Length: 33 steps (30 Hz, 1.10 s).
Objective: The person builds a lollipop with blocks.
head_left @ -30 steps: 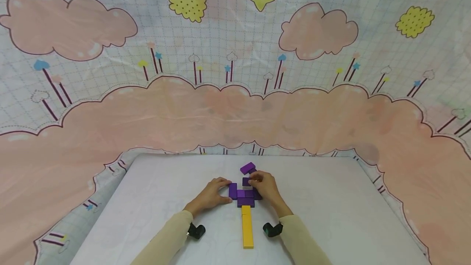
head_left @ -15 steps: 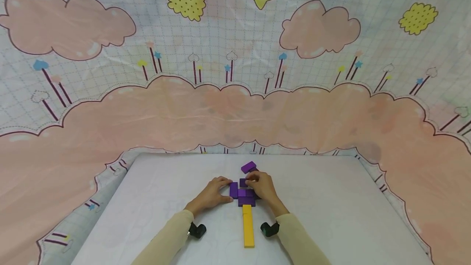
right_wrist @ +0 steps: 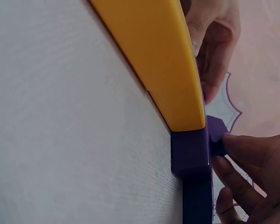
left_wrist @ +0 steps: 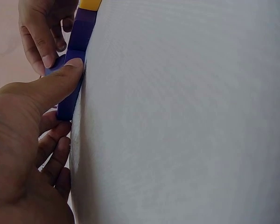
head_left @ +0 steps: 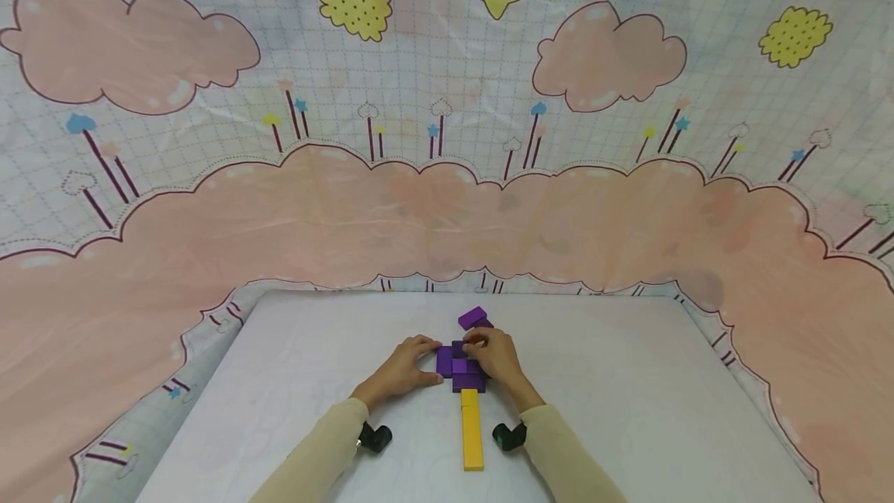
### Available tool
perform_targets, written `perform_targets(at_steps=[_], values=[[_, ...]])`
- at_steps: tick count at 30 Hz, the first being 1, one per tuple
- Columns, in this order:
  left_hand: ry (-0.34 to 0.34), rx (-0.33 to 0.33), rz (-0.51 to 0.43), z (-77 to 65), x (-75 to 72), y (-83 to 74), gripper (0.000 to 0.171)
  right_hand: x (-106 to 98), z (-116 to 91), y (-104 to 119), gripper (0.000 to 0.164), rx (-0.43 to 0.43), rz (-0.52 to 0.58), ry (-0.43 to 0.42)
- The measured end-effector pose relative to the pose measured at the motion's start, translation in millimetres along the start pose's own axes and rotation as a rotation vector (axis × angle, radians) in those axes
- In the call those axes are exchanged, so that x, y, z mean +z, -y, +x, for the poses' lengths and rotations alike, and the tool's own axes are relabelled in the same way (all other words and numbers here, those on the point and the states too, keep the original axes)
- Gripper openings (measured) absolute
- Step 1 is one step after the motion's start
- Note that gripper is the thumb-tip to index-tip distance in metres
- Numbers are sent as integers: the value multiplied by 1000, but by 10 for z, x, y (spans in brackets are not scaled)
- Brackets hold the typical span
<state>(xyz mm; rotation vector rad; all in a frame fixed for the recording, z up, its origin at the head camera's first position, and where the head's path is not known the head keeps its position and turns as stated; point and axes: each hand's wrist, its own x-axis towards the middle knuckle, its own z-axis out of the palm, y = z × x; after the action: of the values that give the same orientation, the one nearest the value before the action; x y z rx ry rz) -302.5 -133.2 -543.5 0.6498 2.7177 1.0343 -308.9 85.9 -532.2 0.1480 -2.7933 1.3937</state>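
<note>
My left hand (head_left: 401, 369) grips a purple rectangular block (head_left: 444, 362) end to end, thumb at its near end and index finger at its far end. In the left wrist view that thumb (left_wrist: 74, 63) presses against the block. Between thumb and fingers of my right hand (head_left: 497, 353) is a smaller purple block (head_left: 458, 348), also seen in the right wrist view as a purple block (right_wrist: 217, 134) at the fingertips. It sits just behind a middle row of purple blocks (head_left: 466, 367). My right hand partly hides the blocks on the right side.
A crosswise purple block (head_left: 469, 384) joins the near side of the row. From it a line of yellow blocks (head_left: 472, 433) runs toward me. Farther back lies a tilted purple block (head_left: 472, 317) with a darker one beside it. All rest on a white-covered table (head_left: 314, 324).
My right hand has moved a little left with the small purple block, bringing it up beside the block in my left hand. The left hand stays in place.
</note>
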Motion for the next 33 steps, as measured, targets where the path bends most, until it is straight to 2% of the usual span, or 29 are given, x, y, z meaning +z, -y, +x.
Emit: perform_targets(at_steps=[8, 15, 21, 33], values=[[2, 4, 2, -3, -3, 1, 62, 28, 9, -6, 7, 7, -28, -1], [3, -2, 2, -7, -10, -2, 62, 54, 16, 7, 10, 54, -92, -25], [7, 1, -3, -8, -13, 2, 62, 56, 35, 11, 12, 10, -132, -31], [6, -10, -6, -15, 8, 14, 63, 52, 42, -36, 13, -9, -144, 13]])
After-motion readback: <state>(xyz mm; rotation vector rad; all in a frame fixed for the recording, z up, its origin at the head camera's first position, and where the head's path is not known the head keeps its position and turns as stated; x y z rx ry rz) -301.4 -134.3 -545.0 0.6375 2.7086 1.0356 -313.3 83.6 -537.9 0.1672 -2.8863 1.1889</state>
